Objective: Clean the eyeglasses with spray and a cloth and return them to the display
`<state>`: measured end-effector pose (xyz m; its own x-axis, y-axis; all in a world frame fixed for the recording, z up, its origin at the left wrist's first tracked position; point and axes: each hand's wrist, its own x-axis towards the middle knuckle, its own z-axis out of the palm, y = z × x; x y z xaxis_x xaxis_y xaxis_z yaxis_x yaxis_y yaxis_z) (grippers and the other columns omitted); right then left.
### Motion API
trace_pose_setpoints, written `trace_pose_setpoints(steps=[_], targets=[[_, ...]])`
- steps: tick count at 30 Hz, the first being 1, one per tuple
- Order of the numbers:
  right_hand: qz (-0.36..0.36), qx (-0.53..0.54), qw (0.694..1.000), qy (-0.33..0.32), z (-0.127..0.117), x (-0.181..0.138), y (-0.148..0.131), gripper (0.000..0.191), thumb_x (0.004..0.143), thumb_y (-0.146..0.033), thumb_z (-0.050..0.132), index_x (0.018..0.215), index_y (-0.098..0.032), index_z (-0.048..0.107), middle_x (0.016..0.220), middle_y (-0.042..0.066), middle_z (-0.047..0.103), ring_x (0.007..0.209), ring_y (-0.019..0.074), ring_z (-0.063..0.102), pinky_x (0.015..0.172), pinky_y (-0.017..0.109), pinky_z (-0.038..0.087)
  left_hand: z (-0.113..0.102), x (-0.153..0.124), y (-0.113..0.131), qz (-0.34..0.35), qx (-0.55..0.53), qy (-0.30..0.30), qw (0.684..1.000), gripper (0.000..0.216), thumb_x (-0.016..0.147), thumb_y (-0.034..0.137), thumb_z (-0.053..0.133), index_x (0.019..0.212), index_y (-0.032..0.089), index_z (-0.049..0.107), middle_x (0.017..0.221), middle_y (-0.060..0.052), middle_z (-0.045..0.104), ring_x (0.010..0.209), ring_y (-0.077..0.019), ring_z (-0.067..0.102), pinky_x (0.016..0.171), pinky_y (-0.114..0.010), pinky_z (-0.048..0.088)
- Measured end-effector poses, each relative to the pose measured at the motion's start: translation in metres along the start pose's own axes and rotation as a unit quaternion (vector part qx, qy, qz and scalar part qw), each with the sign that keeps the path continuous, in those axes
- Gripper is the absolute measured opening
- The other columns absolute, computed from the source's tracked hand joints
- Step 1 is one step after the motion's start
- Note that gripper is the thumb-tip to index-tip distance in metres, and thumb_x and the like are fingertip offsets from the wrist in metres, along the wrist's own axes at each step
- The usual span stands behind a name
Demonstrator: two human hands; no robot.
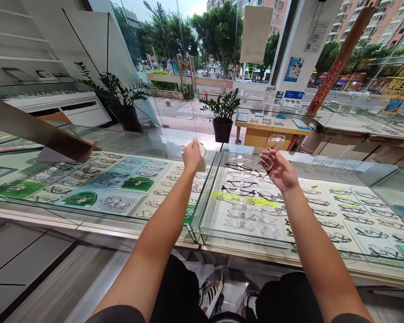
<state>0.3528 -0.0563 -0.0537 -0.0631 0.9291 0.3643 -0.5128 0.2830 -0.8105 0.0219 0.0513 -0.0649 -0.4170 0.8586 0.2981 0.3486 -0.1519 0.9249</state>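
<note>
A pale crumpled cloth (202, 158) is bunched in my left hand (191, 154), whose fingers are closed around it above the glass counter. On the other side, my right hand (283, 172) grips a pair of eyeglasses (276, 142) with thin rims and clear lenses. One lens stands up above the fingers, and the other is partly covered by them. Beneath both hands lies the glass top of a display case (208, 197). Rows of eyeglass frames (240, 184) show inside the case under my right hand.
Another case section (121, 211) with several frames on coloured cards extends left. A brown slanted board (43, 130) rests over it. Potted plants (222, 128) stand behind the counter by the window. A wooden display table (256, 133) is farther back. My shoes (212, 294) are below the counter.
</note>
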Motion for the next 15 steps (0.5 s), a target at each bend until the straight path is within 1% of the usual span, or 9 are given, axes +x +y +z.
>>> trace_pose_setpoints(steps=[1, 3, 5, 7, 10, 12, 14, 15], targets=[[0.001, 0.001, 1.000, -0.001, 0.000, 0.000, 0.000, 0.021, 0.090, -0.048, 0.085, 0.102, -0.031, 0.082, 0.120, 0.000, 0.084, 0.112, 0.0184, 0.079, 0.099, 0.031, 0.065, 0.001, -0.002, -0.002, 0.008, 0.063, -0.011, 0.998, 0.047, 0.112, 0.051, 0.041, 0.101, 0.020, 0.075, 0.097, -0.011, 0.076, 0.091, -0.0294, 0.067, 0.087, -0.040, 0.049], [0.004, 0.001, 1.000, -0.003, 0.000, -0.001, 0.001, 0.022, 0.089, -0.048, 0.086, 0.103, -0.032, 0.083, 0.120, 0.000, 0.084, 0.112, 0.0178, 0.079, 0.098, 0.030, 0.065, 0.002, -0.004, -0.006, 0.023, 0.151, -0.032, 0.988, 0.033, 0.110, 0.043, 0.048, 0.105, 0.022, 0.074, 0.105, -0.013, 0.078, 0.098, -0.0330, 0.069, 0.091, -0.042, 0.048], [0.007, 0.000, 1.000, -0.004, 0.000, -0.002, 0.001, 0.022, 0.089, -0.048, 0.087, 0.103, -0.032, 0.083, 0.120, -0.001, 0.084, 0.113, 0.0176, 0.078, 0.099, 0.030, 0.065, 0.002, -0.005, -0.010, 0.032, 0.204, -0.048, 0.977, 0.024, 0.108, 0.037, 0.052, 0.110, 0.024, 0.072, 0.108, -0.013, 0.080, 0.103, -0.0352, 0.071, 0.092, -0.043, 0.049], [0.010, -0.002, 1.000, -0.006, 0.000, -0.003, 0.000, 0.022, 0.089, -0.048, 0.087, 0.104, -0.032, 0.083, 0.121, 0.000, 0.084, 0.114, 0.0176, 0.078, 0.101, 0.030, 0.064, 0.001, -0.005, -0.013, 0.042, 0.246, -0.046, 0.967, 0.023, 0.107, 0.034, 0.052, 0.114, 0.025, 0.072, 0.111, -0.013, 0.081, 0.107, -0.0358, 0.071, 0.092, -0.043, 0.049], [0.009, -0.002, 1.000, -0.003, 0.000, -0.004, 0.000, 0.022, 0.088, -0.047, 0.087, 0.103, -0.032, 0.083, 0.121, -0.001, 0.084, 0.114, 0.0175, 0.078, 0.102, 0.030, 0.063, 0.000, -0.006, -0.014, 0.070, 0.246, -0.020, 0.966, 0.021, 0.105, 0.026, 0.054, 0.118, 0.025, 0.070, 0.117, -0.011, 0.081, 0.109, -0.0352, 0.071, 0.097, -0.045, 0.049], [0.010, -0.004, 1.000, 0.000, 0.000, -0.004, 0.000, 0.022, 0.088, -0.048, 0.087, 0.103, -0.032, 0.083, 0.120, -0.001, 0.084, 0.114, 0.0178, 0.078, 0.102, 0.030, 0.064, -0.002, -0.007, -0.013, 0.107, 0.237, 0.005, 0.966, 0.020, 0.104, 0.024, 0.054, 0.117, 0.025, 0.071, 0.119, -0.011, 0.080, 0.114, -0.0348, 0.069, 0.103, -0.048, 0.048], [0.013, -0.010, 1.000, 0.002, 0.001, -0.004, 0.000, 0.023, 0.088, -0.049, 0.087, 0.102, -0.032, 0.083, 0.120, 0.000, 0.084, 0.115, 0.0185, 0.078, 0.101, 0.031, 0.064, -0.004, -0.006, -0.013, 0.138, 0.231, 0.062, 0.961, 0.021, 0.105, 0.025, 0.054, 0.119, 0.024, 0.070, 0.125, -0.012, 0.077, 0.123, -0.0353, 0.065, 0.111, -0.050, 0.045], [0.014, -0.012, 1.000, 0.001, 0.001, -0.004, 0.000, 0.023, 0.087, -0.050, 0.087, 0.102, -0.032, 0.083, 0.120, 0.000, 0.084, 0.115, 0.0187, 0.078, 0.101, 0.031, 0.064, -0.004, -0.005, -0.015, 0.142, 0.228, 0.100, 0.958, 0.024, 0.104, 0.026, 0.056, 0.124, 0.023, 0.069, 0.132, -0.013, 0.075, 0.130, -0.0359, 0.061, 0.114, -0.050, 0.043]])
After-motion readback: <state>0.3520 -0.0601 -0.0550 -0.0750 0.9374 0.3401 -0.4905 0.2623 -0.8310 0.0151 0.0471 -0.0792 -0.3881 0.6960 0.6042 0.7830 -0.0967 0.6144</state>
